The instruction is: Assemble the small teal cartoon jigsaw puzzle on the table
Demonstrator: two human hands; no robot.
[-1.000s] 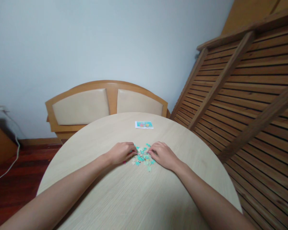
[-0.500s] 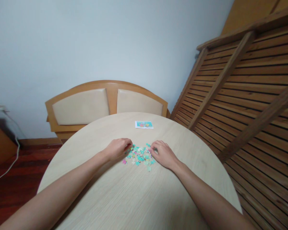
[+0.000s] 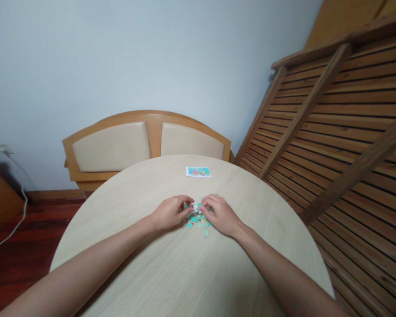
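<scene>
Both hands sit at the middle of the frame on a round table [image 3: 171, 273], closing in on a small heap of puzzle pieces [image 3: 198, 219]. The left hand [image 3: 169, 212] comes in from the left with its fingers curled toward the heap, tips together at the pile's edge; the right hand [image 3: 220, 214] mirrors it from the right, fingers bent and bunched over the pieces. Whether either hand has a piece pinched I cannot tell, as the fingertips hide what lies beneath them.

The pieces are mostly teal with bits of pink and white. They look thin, flat and very light, stiff card by the look of them, so I would judge that they slide easily on the smooth tabletop and scatter at a nudge. Each is best taken at its edges between thumb and forefinger, or slid free of the heap first.

A small picture card [image 3: 198, 171] lies just above centre, well apart from the heap, near the table's far rim. The tabletop is bare to the left, right and bottom of the frame. A bench back [image 3: 145, 143] stands beyond the far rim, and a slatted frame [image 3: 336, 132] leans at the right.
</scene>
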